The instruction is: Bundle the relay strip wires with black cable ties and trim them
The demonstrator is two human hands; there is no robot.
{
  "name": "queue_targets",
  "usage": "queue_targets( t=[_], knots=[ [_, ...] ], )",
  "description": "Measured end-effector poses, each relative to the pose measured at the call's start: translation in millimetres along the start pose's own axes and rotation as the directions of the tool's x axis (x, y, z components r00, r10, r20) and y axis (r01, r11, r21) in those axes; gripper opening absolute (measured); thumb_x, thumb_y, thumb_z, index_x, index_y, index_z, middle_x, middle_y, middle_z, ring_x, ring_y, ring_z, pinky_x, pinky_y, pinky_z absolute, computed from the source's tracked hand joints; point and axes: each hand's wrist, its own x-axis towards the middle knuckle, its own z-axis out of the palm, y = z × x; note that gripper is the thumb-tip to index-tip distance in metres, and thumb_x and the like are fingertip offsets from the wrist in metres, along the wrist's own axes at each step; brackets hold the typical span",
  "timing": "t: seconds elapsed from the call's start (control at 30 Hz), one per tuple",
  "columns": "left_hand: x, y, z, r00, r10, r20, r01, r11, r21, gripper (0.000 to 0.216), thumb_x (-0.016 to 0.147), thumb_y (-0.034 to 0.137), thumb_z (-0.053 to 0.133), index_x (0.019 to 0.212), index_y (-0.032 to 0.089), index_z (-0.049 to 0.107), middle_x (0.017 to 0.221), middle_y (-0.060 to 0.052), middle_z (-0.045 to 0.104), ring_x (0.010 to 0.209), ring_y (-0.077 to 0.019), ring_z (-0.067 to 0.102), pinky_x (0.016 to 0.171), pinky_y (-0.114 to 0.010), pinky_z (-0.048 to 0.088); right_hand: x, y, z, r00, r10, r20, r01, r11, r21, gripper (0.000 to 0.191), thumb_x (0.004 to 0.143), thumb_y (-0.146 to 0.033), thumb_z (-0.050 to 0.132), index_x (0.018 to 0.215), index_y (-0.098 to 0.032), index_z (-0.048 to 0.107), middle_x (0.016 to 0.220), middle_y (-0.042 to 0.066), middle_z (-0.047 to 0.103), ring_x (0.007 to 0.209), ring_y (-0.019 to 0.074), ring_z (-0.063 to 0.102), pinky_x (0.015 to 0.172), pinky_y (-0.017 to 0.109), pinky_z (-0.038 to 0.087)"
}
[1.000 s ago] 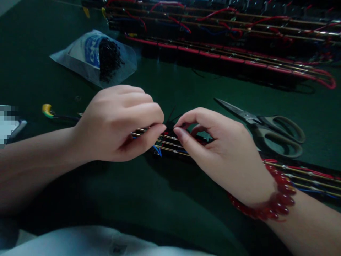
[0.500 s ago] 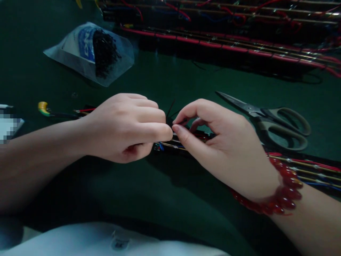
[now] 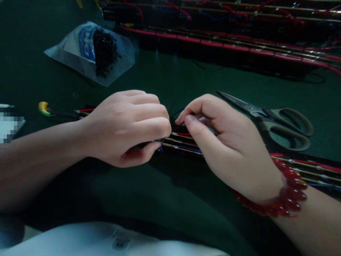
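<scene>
My left hand (image 3: 130,126) is curled over a long dark strip with brass rods and red and blue wires (image 3: 183,142), its thumb at the near edge. The palm side and fingertips are mostly hidden. Just to its right, my right hand (image 3: 221,131), with a red bead bracelet at the wrist, is closed in a pinch above the strip. Between thumb and index finger shows a thin black cable tie (image 3: 183,123), partly hidden. Another thin black end (image 3: 172,106) sticks up between the hands. At the strip's left end lies a black lead with a yellow connector (image 3: 43,106).
Scissors (image 3: 255,111) lie right of my right hand, blades pointing left. A clear bag (image 3: 122,64) of black cable ties rests at the upper left. More wired strips (image 3: 226,46) run along the far side of the green table (image 3: 165,76).
My right hand has shifted slightly right, away from the left hand, uncovering more of the strip. My left thumb has dropped a little away from the curled fingers.
</scene>
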Motion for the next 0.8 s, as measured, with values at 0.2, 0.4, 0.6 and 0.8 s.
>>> queue_targets(
  t=[0.2, 0.4, 0.6, 0.8],
  knots=[
    [2.4, 14.3, -1.8, 0.973, -0.211, 0.098, 0.192, 0.966, 0.172, 0.059, 0.086, 0.079, 0.058, 0.099, 0.021, 0.057, 0.097, -0.009, 0.067, 0.09, -0.0304, 0.064, 0.073, -0.042, 0.048, -2.1, 0.6, -1.5, 0.998, 0.055, 0.0, -0.055, 0.991, 0.126, 0.028, 0.093, -0.007, 0.042, 0.08, -0.022, 0.062, 0.079, 0.003, 0.062, 0.073, 0.0179, 0.057, 0.06, 0.032, 0.043],
    [-1.4, 10.3, 8.9, 0.955, -0.229, 0.187, 0.231, 0.973, 0.012, 0.057, 0.077, 0.058, 0.08, 0.112, 0.02, 0.056, 0.111, -0.01, 0.067, 0.099, -0.0298, 0.066, 0.082, -0.04, 0.05, -1.5, 1.9, -2.6, 0.997, 0.068, 0.044, -0.075, 0.985, 0.158, 0.028, 0.091, -0.009, 0.041, 0.078, -0.021, 0.062, 0.077, 0.003, 0.062, 0.072, 0.0182, 0.055, 0.058, 0.033, 0.041],
    [0.8, 8.1, 9.3, 0.94, -0.257, 0.225, 0.279, 0.958, -0.071, 0.042, 0.08, 0.04, 0.08, 0.106, 0.021, 0.054, 0.103, -0.006, 0.068, 0.096, -0.0241, 0.065, 0.077, -0.033, 0.048, 0.2, 0.9, -0.6, 0.998, 0.055, 0.031, -0.059, 0.987, 0.149, 0.028, 0.091, -0.009, 0.04, 0.079, -0.02, 0.063, 0.075, 0.002, 0.06, 0.068, 0.016, 0.053, 0.057, 0.032, 0.039],
    [1.2, 10.4, 10.8, 0.927, -0.302, 0.223, 0.336, 0.933, -0.13, 0.037, 0.082, 0.033, 0.077, 0.105, 0.022, 0.05, 0.097, -0.002, 0.065, 0.09, -0.0193, 0.063, 0.071, -0.028, 0.044, 1.2, 0.6, -0.1, 0.997, 0.064, 0.034, -0.069, 0.985, 0.158, 0.028, 0.092, -0.009, 0.041, 0.079, -0.02, 0.063, 0.074, 0.001, 0.059, 0.067, 0.0146, 0.052, 0.056, 0.031, 0.038]
  ],
)
